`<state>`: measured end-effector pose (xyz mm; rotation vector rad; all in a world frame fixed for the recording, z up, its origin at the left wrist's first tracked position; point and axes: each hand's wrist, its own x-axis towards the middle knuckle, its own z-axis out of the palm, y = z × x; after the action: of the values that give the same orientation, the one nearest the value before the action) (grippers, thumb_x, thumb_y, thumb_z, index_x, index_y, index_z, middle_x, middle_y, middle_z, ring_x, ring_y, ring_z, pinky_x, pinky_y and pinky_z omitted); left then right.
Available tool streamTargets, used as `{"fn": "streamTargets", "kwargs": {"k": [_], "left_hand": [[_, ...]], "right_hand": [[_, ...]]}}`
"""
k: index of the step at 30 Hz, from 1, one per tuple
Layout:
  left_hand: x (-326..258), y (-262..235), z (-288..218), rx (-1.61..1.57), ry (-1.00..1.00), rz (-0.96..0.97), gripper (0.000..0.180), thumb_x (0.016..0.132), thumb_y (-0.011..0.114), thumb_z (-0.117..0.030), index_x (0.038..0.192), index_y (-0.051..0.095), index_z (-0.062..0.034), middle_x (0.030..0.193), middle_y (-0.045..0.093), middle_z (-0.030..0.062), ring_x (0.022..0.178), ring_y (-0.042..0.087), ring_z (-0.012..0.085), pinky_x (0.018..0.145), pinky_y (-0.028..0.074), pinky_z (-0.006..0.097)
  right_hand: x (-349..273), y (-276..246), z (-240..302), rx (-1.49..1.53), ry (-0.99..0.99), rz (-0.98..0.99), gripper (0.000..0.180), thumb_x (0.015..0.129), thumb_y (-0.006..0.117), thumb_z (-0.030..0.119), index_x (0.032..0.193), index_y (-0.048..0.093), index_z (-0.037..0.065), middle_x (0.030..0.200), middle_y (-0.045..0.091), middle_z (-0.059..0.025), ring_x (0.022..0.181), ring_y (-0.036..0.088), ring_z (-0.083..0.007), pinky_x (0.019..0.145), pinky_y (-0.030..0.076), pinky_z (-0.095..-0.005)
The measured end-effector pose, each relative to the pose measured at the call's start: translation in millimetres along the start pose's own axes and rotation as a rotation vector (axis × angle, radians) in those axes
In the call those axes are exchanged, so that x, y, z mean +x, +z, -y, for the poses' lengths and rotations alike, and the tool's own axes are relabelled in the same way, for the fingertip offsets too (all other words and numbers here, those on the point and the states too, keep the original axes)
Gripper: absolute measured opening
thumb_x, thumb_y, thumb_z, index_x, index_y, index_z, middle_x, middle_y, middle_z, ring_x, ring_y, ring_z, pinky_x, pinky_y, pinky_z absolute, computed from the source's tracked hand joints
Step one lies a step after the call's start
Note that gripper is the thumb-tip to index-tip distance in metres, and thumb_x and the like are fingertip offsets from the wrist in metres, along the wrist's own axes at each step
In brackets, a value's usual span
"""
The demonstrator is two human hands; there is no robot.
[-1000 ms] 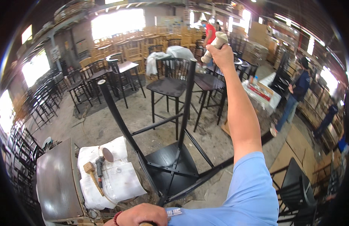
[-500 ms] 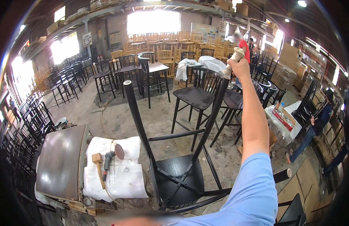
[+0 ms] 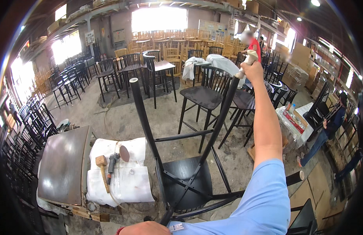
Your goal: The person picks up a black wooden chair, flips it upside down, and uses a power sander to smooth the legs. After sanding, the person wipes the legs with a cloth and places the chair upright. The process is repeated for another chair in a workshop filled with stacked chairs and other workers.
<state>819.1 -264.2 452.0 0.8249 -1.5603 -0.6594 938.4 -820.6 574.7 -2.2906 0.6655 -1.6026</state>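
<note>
Right grip (image 3: pixel 252 66) clenches a pale rag on the top of one leg of the upturned black chair (image 3: pixel 185 184); left grip (image 3: pixel 144 228) rests closed at its base. Chair looks stiff, fairly heavy and slick, so legs and rungs below the rag seem the best holds.

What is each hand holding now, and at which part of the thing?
The right hand presses a pale rag on the leg tip of the upturned black chair. The left hand is at the chair's lower end; its grip cannot be seen.

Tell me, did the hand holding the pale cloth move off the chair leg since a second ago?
No. The right hand with the pale cloth sits at the tip of the same upturned black chair leg as before. Only the head camera turned.
</note>
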Motion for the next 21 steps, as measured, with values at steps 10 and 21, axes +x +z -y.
{"fn": "streamTargets", "kwargs": {"k": [10,21], "left_hand": [[-3,-1,-5,0.040,-0.006,0.038,0.016,0.076,0.075,-0.011,0.079,0.059,-0.0097,0.071,0.061,0.0065,0.059,0.059,0.0292,0.052,0.046,0.039],[-11,3,-9,0.056,-0.141,0.010,0.016,0.073,0.076,-0.011,0.080,0.061,-0.0083,0.074,0.062,0.0081,0.065,0.061,0.0280,0.058,0.048,0.036]], "right_hand": [[-3,15,94,0.303,-0.080,0.046,0.043,0.073,0.074,0.035,0.085,0.066,-0.005,0.070,0.066,-0.0112,0.055,0.062,-0.0163,0.051,0.048,-0.0331],[-106,124,322,0.612,-0.228,0.462,0.045,0.070,0.072,0.032,0.097,0.066,-0.004,0.091,0.069,-0.0216,0.088,0.068,-0.0340,0.080,0.053,-0.0401]]}}
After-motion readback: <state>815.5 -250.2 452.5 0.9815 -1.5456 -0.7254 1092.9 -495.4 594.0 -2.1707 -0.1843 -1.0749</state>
